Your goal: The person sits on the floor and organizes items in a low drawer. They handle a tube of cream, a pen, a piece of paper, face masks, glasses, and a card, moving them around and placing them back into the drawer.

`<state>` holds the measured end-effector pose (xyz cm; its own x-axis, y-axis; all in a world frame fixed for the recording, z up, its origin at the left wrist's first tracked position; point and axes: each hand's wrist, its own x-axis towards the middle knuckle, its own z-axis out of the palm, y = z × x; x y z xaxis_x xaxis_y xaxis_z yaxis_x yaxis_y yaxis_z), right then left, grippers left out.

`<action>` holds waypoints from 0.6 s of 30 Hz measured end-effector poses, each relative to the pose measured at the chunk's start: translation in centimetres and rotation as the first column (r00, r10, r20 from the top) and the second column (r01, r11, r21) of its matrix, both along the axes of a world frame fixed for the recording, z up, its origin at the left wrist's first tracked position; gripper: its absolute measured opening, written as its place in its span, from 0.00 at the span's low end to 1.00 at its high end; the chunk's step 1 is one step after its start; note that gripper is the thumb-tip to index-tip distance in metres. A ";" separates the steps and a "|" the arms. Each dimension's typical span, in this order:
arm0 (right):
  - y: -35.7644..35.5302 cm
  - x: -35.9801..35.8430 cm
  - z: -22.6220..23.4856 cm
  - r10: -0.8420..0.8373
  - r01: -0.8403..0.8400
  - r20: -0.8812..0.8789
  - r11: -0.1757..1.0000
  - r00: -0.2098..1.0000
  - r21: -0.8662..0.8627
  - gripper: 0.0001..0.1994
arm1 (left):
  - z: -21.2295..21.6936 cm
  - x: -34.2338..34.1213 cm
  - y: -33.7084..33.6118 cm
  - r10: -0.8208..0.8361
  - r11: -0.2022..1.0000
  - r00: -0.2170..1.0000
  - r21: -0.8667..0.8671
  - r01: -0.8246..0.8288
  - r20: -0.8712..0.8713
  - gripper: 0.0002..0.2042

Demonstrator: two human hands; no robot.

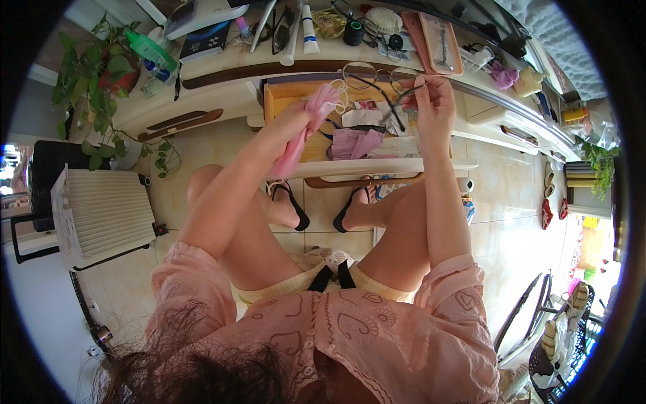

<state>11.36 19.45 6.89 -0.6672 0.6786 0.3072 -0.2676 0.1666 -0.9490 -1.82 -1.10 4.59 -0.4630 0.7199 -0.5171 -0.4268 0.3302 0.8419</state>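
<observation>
In the head view, the glasses [392,108] are held up over the open drawer [397,164], with their round lenses toward the tabletop [225,60] and one dark temple slanting down over the drawer's contents. The main risk seems to come from the one-sided hold: pinched near one temple, the frame could swing or twist, strain a hinge, or slip out and fall among the things below. A lens could also knock against the tabletop's edge if the hand moves carelessly. The white loops [343,101] of the soft pink bundle [323,101] hang close to the nearer lens and might snag on the frame if the two hands cross or part quickly; whether they touch it is hard to tell.

The right hand [434,101] has its thumb and forefinger nearly together, closed in a narrow pinch on the glasses; the other fingers are curled in toward the palm. The left hand [294,123] is wrapped around the pink bundle, its fingers mostly hidden from above, while loose folds hang below the grip. Beneath both hands, the drawer holds a striped purple-pink piece [356,143] and a white packet [362,118].
</observation>
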 end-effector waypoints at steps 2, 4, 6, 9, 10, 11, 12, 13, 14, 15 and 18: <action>0.1 0.0 -0.4 -0.031 0.032 0.022 0.998 0.999 -0.047 0.07 | 0.6 0.3 0.0 0.013 1.000 0.998 0.012 -0.014 0.055 0.09; 0.3 -0.1 -0.7 -0.026 0.032 0.048 0.992 0.999 -0.123 0.06 | 0.5 0.7 0.2 -0.028 0.999 0.999 -0.031 0.027 -0.028 0.11; 0.3 -0.2 -0.6 -0.002 0.013 0.052 0.979 0.999 -0.203 0.06 | 0.1 1.1 0.1 -0.036 0.998 0.985 0.043 0.044 -0.171 0.14; 0.1 0.0 -0.6 0.042 -0.031 0.032 0.958 0.999 -0.285 0.05 | 0.6 1.4 0.4 0.033 0.999 0.980 0.031 -0.028 -0.198 0.16; -0.1 -0.1 -0.5 0.052 -0.043 0.026 0.956 0.998 -0.289 0.05 | 1.0 1.5 0.4 0.071 0.997 0.981 0.003 -0.071 -0.180 0.16; -0.2 -0.2 -0.5 0.063 -0.055 0.019 0.954 0.998 -0.293 0.05 | 1.1 1.3 0.4 0.114 0.982 0.993 0.153 -0.108 -0.033 0.15; -0.1 -0.4 -0.8 0.037 -0.026 0.047 0.974 0.998 -0.227 0.05 | 1.1 1.1 0.3 0.134 0.942 0.984 0.293 -0.164 0.119 0.14; -0.1 -0.8 -1.2 0.011 0.001 0.074 0.987 0.997 -0.161 0.05 | 1.2 1.0 0.2 0.129 0.879 0.954 0.413 -0.237 0.271 0.14; -0.3 -1.1 -1.4 -0.017 0.026 0.099 0.995 0.995 -0.093 0.05 | 1.4 1.2 0.3 0.172 0.861 0.957 0.436 -0.261 0.234 0.14; -0.5 -1.0 -1.3 0.006 0.005 0.106 0.995 0.994 -0.104 0.05 | 1.7 1.7 0.8 0.215 0.841 0.956 0.460 -0.284 0.198 0.13; -2.3 -1.5 -0.1 0.051 -0.043 0.045 0.987 0.998 -0.156 0.06 | 1.4 2.1 1.4 0.326 0.812 0.942 0.487 -0.322 0.078 0.11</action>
